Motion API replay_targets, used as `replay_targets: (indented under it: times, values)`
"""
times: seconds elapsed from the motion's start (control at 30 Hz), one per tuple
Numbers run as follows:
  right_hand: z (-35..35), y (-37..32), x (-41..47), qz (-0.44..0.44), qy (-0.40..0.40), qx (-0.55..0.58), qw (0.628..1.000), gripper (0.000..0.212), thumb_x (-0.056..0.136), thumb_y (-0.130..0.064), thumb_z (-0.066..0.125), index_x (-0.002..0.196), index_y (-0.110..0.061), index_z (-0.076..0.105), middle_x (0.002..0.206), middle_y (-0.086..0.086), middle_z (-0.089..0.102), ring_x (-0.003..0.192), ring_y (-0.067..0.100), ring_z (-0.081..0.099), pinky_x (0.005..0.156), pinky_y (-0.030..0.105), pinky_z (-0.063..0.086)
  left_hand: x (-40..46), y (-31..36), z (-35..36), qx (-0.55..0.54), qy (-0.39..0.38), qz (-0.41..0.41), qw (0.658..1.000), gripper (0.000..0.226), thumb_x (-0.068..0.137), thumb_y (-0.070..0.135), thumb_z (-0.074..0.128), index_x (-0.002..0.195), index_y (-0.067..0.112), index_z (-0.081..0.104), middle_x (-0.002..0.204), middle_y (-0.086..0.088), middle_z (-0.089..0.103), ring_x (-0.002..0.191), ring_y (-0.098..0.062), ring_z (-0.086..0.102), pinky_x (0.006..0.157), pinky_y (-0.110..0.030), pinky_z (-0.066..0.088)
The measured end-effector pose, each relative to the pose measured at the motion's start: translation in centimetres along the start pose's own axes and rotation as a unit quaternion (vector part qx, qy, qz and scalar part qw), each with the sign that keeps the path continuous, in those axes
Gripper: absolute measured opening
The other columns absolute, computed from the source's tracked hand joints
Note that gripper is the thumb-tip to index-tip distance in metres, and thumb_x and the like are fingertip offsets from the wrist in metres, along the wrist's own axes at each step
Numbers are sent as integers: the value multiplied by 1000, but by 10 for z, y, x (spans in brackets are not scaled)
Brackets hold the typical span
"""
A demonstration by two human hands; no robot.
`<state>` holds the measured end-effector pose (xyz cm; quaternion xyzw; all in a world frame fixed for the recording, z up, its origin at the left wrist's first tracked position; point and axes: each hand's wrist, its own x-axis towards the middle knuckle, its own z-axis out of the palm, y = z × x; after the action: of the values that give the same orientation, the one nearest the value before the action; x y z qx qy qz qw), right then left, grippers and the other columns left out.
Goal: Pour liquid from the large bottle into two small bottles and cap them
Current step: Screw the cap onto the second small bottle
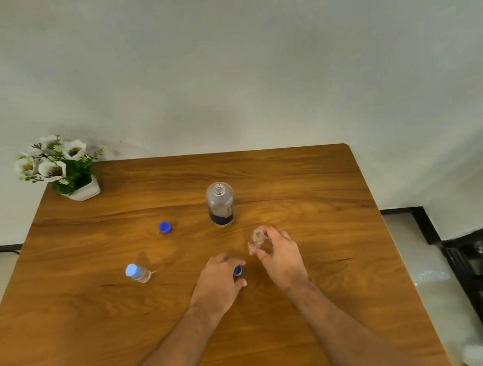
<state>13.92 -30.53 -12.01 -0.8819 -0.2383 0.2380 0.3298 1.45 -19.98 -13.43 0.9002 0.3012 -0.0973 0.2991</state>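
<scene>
Table [307,177]: carries everything below; its far edge meets the wall.
Flower pot [84,190]: far left corner.
Large bottle [220,204]: upright, centre, towards the far side.
Loose cap [164,227]: left of the large bottle, apart from it.
Capped small bottle [138,273]: nearer and further left than the loose cap.
Open small bottle [257,238]: just in front of the large bottle, slightly right, within the right hand [281,255].
Second cap [238,270]: near side of the open small bottle, at the fingers of the left hand [218,281].

Nothing's really reading here, the dark blue label on the large bottle [220,203] is showing up way too blurry.
</scene>
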Motion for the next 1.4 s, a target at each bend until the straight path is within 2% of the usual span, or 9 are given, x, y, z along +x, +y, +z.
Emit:
replay_targets:
  times: [0.17, 0.37, 0.57, 0.73, 0.9, 0.97, 1.1, 1.23, 1.4]
  values:
    - [3, -2, -3, -10, -10, 13, 1000, 50, 85, -27, 75, 131, -31, 55, 122, -12, 63, 114, 4, 57, 100, 31, 49, 0, 1, -4, -33, 42, -33, 998, 23, 87, 36, 70, 109, 37, 63, 111, 14, 61, 94, -2, 56, 82, -18, 49]
    - [-14, -41, 2, -87, 3, 53, 995, 47, 88, -24, 74, 131, -30, 57, 110, -15, 70, 98, -5, 63, 92, 24, 54, 2, 15, -73, -170, 180, 22, 969, 30, 98, 32, 56, 127, 30, 61, 108, 18, 49, 92, 6, 54, 77, -6, 44]
    - [-38, -120, 18, -176, 32, 67, 982, 41, 90, -32, 69, 130, -29, 59, 114, -11, 69, 101, 5, 63, 90, 25, 52, -1, 38, -167, -311, 283, 51, 906, 19, 98, 24, 58, 110, 34, 68, 110, 19, 59, 99, 12, 55, 79, -4, 43]
    - [-64, -186, 27, -236, 56, 115, 963, 42, 93, -35, 66, 132, -23, 58, 115, -5, 68, 102, 6, 64, 92, 29, 55, -8, 58, -246, -398, 341, 113, 844, 18, 89, 18, 70, 98, 33, 71, 103, 13, 71, 96, 0, 63, 88, -22, 52]
    - [-81, -232, 34, -281, 99, 131, 946, 45, 91, -33, 69, 133, -23, 59, 110, -6, 66, 96, 4, 61, 79, 9, 49, -17, 73, -309, -484, 359, 159, 782, 22, 74, 11, 84, 88, 21, 69, 89, 5, 75, 86, -12, 72, 80, -24, 57]
    - [-84, -244, 31, -297, 117, 132, 938, 42, 91, -35, 68, 131, -27, 59, 103, -11, 64, 90, 0, 60, 72, 4, 43, -20, 77, -325, -465, 359, 178, 790, 25, 71, 12, 86, 85, 21, 68, 88, 7, 75, 84, -11, 73, 75, -20, 57]
    - [-82, -257, 27, -323, 131, 127, 929, 41, 92, -41, 65, 132, -35, 57, 97, -13, 62, 87, 5, 62, 75, 17, 50, -23, 82, -337, -392, 360, 185, 827, 25, 69, 15, 87, 81, 25, 68, 85, 12, 74, 80, -7, 73, 68, -15, 55]
    - [-79, -263, 23, -323, 140, 140, 925, 42, 92, -40, 66, 133, -31, 58, 94, -17, 61, 87, 5, 62, 76, 20, 53, -26, 83, -341, -332, 360, 198, 849, 26, 70, 15, 87, 79, 28, 67, 82, 17, 74, 77, -3, 72, 66, -10, 52]
    - [-77, -271, 15, -326, 157, 178, 915, 41, 92, -35, 66, 133, -28, 59, 94, -16, 63, 88, 3, 63, 74, 13, 50, -32, 80, -349, -339, 323, 224, 855, 25, 78, 12, 80, 94, 26, 69, 95, 13, 75, 91, -6, 71, 82, -20, 56]
